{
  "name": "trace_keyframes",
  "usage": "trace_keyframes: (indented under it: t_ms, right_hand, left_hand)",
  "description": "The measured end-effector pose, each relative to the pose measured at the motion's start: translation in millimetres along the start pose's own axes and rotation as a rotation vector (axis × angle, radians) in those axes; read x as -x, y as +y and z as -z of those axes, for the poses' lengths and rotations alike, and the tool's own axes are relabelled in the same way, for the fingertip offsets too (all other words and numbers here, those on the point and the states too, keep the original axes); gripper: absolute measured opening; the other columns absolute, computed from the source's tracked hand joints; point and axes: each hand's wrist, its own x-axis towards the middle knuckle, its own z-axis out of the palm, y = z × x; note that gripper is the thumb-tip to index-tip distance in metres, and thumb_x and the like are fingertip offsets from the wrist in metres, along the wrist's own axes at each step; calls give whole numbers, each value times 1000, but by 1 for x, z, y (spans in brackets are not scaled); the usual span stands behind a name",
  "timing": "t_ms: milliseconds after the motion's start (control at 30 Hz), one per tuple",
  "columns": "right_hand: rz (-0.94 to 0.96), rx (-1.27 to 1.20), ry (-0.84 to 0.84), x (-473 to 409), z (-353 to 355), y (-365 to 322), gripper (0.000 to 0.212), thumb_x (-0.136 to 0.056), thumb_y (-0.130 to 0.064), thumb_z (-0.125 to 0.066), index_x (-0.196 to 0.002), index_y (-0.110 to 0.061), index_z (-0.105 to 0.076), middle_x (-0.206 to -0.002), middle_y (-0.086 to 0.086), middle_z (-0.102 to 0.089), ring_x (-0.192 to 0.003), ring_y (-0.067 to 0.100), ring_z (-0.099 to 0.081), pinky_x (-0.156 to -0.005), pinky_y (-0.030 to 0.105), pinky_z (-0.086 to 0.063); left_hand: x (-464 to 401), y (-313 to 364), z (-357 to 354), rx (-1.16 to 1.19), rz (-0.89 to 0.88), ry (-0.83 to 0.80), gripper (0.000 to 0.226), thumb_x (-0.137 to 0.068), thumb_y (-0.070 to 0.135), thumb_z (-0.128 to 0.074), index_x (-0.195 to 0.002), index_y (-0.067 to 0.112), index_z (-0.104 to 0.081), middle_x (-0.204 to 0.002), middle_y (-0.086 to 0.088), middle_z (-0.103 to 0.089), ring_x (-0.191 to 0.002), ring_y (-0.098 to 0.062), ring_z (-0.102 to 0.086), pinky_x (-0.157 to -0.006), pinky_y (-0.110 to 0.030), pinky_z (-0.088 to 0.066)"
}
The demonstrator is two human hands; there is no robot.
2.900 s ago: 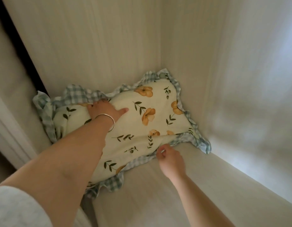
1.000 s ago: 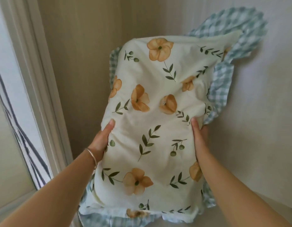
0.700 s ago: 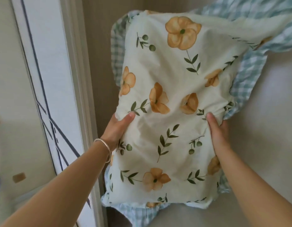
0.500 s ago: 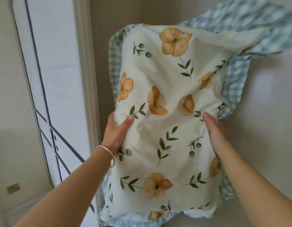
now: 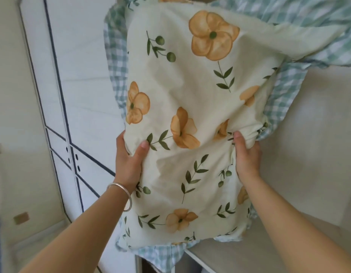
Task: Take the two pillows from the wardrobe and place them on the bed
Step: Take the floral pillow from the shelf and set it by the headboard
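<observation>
A cream pillow (image 5: 192, 91) printed with orange flowers and green sprigs, edged in a blue-green checked frill, is held up in the air in front of me. My left hand (image 5: 129, 160), with a silver bangle on its wrist, grips the pillow's left side. My right hand (image 5: 247, 156) pinches its right side, bunching the fabric. The pillow stands nearly upright and fills the middle of the view. Its upper edge runs out of frame. No second pillow or bed is in sight.
The pale wardrobe shelf (image 5: 259, 259) lies under the pillow's lower right corner, with the wardrobe's inner wall (image 5: 318, 144) behind it. A white door with dark blue trim lines (image 5: 80, 95) stands at the left. A beige wall with a socket (image 5: 21, 217) is at far left.
The pillow has been lifted off the wardrobe shelf, turned upright and drawn left and outward. The view has swung left, showing more of the white door.
</observation>
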Motion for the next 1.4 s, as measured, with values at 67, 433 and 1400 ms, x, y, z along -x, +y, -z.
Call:
trace_keyframes:
  t_ms: [67, 433, 1400]
  right_hand:
    - [21, 4, 37, 13, -9, -12, 54, -70, -55, -58, -109, -17, -60, -91, -16, -62, -85, -3, -59, -72, 12, -44]
    - [126, 16, -223, 100, -127, -62, 33, -80, -48, -51, -96, -21, -61, -85, -12, -62, -84, 6, -60, -70, 10, -44]
    - [-230, 112, -1356, 291, -678, 148, 61, -86, -61, -40, -128, -18, -50, -119, 6, -61, -109, 29, -55, -85, 32, -39]
  left_hand:
    - [6, 7, 15, -2, -1, 35, 76, -66, 65, -54, -131, 28, -38, -117, 15, -58, -101, 8, -57, -81, -14, -44]
    - [38, 25, 164, -34, 19, 303, 54, -74, 64, -46, -118, 35, -53, -112, 21, -65, -106, 4, -59, -87, -12, -45]
    - [-26, -170, 570, -78, 684, 1109, 59, -92, 54, -42, -130, 11, -50, -122, -8, -60, -115, -34, -56, -97, -44, -45]
